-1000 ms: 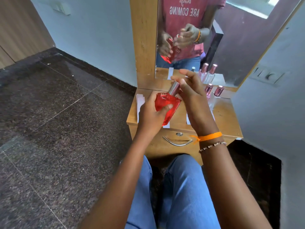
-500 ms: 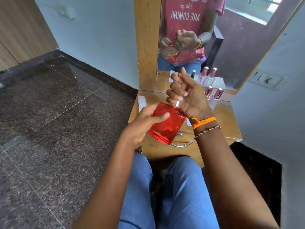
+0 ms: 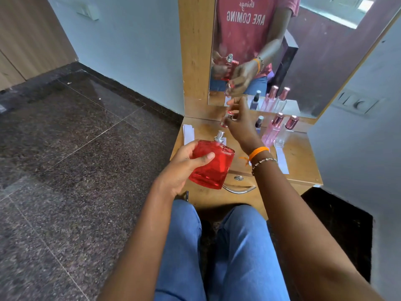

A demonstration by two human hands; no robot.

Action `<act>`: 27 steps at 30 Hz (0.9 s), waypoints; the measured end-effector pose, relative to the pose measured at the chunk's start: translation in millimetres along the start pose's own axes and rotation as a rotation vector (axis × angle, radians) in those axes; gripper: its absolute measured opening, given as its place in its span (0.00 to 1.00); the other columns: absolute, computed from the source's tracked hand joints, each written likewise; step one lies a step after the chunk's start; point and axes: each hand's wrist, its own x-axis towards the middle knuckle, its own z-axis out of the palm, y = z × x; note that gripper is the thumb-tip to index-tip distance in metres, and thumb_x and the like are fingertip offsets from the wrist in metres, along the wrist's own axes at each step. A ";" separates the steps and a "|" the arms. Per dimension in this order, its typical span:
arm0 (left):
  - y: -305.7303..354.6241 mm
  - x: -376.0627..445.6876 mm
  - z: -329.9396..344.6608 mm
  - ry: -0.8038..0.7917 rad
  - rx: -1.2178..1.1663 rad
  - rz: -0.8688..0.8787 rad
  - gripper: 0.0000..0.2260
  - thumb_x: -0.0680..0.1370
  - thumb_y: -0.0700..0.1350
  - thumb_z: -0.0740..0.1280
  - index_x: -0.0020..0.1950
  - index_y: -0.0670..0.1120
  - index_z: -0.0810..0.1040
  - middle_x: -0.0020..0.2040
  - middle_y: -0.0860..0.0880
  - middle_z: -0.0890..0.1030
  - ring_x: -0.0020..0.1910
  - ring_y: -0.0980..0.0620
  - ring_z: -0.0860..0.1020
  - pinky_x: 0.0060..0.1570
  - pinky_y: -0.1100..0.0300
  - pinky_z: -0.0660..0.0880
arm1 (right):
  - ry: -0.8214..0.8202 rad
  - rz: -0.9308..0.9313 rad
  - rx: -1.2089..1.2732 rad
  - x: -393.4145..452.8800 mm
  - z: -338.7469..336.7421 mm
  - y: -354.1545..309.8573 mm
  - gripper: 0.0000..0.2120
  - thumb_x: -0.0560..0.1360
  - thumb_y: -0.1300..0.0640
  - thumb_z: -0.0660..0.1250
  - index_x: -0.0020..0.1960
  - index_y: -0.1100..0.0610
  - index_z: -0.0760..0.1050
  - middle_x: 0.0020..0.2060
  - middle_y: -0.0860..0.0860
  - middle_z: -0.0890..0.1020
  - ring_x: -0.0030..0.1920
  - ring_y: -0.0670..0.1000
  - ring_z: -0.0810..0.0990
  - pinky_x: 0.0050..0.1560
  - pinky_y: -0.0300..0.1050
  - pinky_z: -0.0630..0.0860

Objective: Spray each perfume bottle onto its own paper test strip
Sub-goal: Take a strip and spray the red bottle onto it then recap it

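My left hand [image 3: 184, 168] grasps the red perfume bottle [image 3: 212, 164] by its flat body, thumb across the front, held above the near edge of the surface [image 3: 303, 168] with the bare silver sprayer [image 3: 219, 136] pointing up and away. My right hand [image 3: 240, 124] reaches toward the back of the surface, fingers pinching the bottle's cap [image 3: 227, 118].

To do this well I should park the cap somewhere it won't roll, well apart from the strips, then turn the nozzle away from my face. One paper test strip [image 3: 188, 134] lies at the left edge, another paper strip [image 3: 282, 159] on the right before the pink bottles [image 3: 273, 131]; a small dark bottle [image 3: 259, 122] stands beside them. I judge the left strip suits this bottle, so it takes one scent only.
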 end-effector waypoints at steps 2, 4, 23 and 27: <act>-1.2 0.7 -1.5 0.025 -0.006 0.010 0.18 0.68 0.44 0.70 0.58 0.44 0.76 0.51 0.47 0.82 0.53 0.50 0.81 0.50 0.60 0.78 | 0.090 -0.058 -0.163 8.8 7.6 11.1 0.17 0.67 0.71 0.61 0.46 0.50 0.65 0.43 0.55 0.72 0.43 0.60 0.76 0.44 0.55 0.77; -1.8 1.9 -2.6 0.046 -0.016 0.009 0.18 0.68 0.44 0.70 0.57 0.44 0.77 0.51 0.46 0.82 0.53 0.49 0.81 0.51 0.60 0.78 | 0.108 -0.078 -0.230 16.8 14.9 20.5 0.16 0.66 0.72 0.62 0.46 0.54 0.65 0.44 0.56 0.71 0.44 0.58 0.73 0.44 0.53 0.75; -0.4 12.8 18.3 0.139 -0.123 -0.012 0.14 0.79 0.42 0.60 0.65 0.44 0.70 0.57 0.45 0.79 0.55 0.51 0.79 0.56 0.56 0.77 | -0.142 0.030 0.297 -105.5 -4.6 -11.7 0.17 0.77 0.52 0.63 0.64 0.54 0.68 0.56 0.57 0.77 0.51 0.48 0.79 0.48 0.45 0.79; 0.2 15.8 27.0 0.098 -0.014 -0.098 0.14 0.81 0.46 0.57 0.65 0.45 0.70 0.61 0.44 0.76 0.59 0.49 0.77 0.59 0.53 0.75 | -0.165 0.022 0.300 -111.9 -14.0 -6.3 0.25 0.73 0.65 0.71 0.67 0.55 0.67 0.59 0.50 0.76 0.54 0.43 0.79 0.49 0.36 0.77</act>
